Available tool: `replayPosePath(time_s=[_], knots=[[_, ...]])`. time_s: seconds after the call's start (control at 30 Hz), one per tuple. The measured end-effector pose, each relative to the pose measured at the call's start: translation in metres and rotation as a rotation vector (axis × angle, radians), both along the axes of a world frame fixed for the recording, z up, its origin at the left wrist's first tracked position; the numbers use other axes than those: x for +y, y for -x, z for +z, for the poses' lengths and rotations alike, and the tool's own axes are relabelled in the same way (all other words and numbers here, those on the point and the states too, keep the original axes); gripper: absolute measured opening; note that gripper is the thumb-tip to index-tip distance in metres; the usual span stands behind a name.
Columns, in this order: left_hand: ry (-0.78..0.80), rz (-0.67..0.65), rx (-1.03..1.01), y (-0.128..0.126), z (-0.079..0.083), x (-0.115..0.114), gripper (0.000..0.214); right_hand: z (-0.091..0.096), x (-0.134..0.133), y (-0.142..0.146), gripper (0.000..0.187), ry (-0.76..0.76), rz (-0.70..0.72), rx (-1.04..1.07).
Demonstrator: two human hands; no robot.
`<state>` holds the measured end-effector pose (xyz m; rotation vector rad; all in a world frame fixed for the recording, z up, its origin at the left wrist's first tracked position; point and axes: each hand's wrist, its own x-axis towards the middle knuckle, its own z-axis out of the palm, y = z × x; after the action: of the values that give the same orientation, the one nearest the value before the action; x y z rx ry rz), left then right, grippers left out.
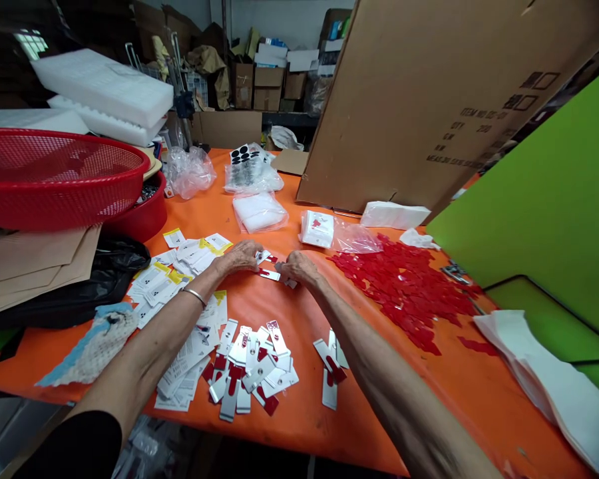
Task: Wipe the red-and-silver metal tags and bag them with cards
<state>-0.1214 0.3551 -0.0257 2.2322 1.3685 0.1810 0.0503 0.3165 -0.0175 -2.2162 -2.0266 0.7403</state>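
My left hand and my right hand meet over the middle of the orange table. Both pinch one small white card packet with a red piece in it, the left at its left end, the right at its right end. A pile of finished white packets with red pieces lies near the front edge below my hands, and a few more packets lie to its right. A heap of loose red plastic pieces spreads out to the right of my right hand. White and yellow label cards lie by my left wrist.
Stacked red mesh baskets and white foam slabs stand at the left. A big cardboard sheet leans at the back right, a green board at the right. Clear plastic bags lie behind my hands, and white sheets at the front right.
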Motion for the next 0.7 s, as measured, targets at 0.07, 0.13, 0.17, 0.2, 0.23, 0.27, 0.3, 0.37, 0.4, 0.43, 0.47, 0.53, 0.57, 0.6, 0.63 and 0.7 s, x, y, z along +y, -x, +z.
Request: replayPosePath(time_s=[0.07,0.13,0.17,0.2,0.23,0.27,0.3,0.37,0.4,0.43,0.47,0.53,0.57,0.6,0.63,0.7], knots=[[0.049,0.035,-0.043,-0.001,0.001,0.001,0.048,0.004,0.001,-0.003,0.009,0.056,0.025,-0.007],[0.089,0.085,-0.082,0.002,0.001,0.004,0.054,0.007,0.002,-0.007,0.012,0.047,0.046,-0.028],[0.100,0.114,-0.097,0.004,0.001,0.005,0.056,0.009,0.003,-0.008,0.016,0.025,0.055,-0.041],[0.105,0.141,-0.108,0.007,0.001,0.006,0.057,0.010,0.005,-0.008,0.018,-0.001,0.071,-0.050],[0.107,0.164,-0.112,0.011,0.002,0.008,0.058,0.011,0.007,-0.006,0.020,-0.030,0.094,-0.055],[0.104,0.180,-0.108,0.014,0.002,0.008,0.057,0.011,0.009,-0.003,0.021,-0.057,0.124,-0.056],[0.101,0.187,-0.095,0.017,0.003,0.008,0.055,0.011,0.012,0.002,0.022,-0.081,0.161,-0.055],[0.093,0.174,-0.048,0.020,0.005,0.004,0.046,0.009,0.016,0.014,0.022,-0.118,0.240,-0.057],[0.088,0.158,-0.019,0.020,0.005,0.001,0.040,0.007,0.018,0.020,0.023,-0.135,0.275,-0.063],[0.078,0.142,0.008,0.020,0.005,-0.002,0.034,0.005,0.019,0.026,0.024,-0.150,0.305,-0.073],[0.063,0.130,0.031,0.019,0.004,-0.006,0.030,0.004,0.020,0.031,0.025,-0.163,0.328,-0.084],[0.030,0.121,0.061,0.017,0.003,-0.012,0.026,0.001,0.021,0.036,0.029,-0.180,0.349,-0.110],[0.015,0.121,0.068,0.016,0.003,-0.014,0.026,0.000,0.023,0.037,0.031,-0.181,0.349,-0.122],[0.003,0.121,0.071,0.015,0.002,-0.016,0.025,-0.001,0.025,0.037,0.034,-0.176,0.343,-0.131],[-0.005,0.119,0.071,0.015,0.002,-0.017,0.025,-0.002,0.027,0.037,0.038,-0.165,0.335,-0.138],[-0.013,0.107,0.061,0.016,0.004,-0.017,0.022,-0.003,0.034,0.036,0.048,-0.128,0.318,-0.146]])
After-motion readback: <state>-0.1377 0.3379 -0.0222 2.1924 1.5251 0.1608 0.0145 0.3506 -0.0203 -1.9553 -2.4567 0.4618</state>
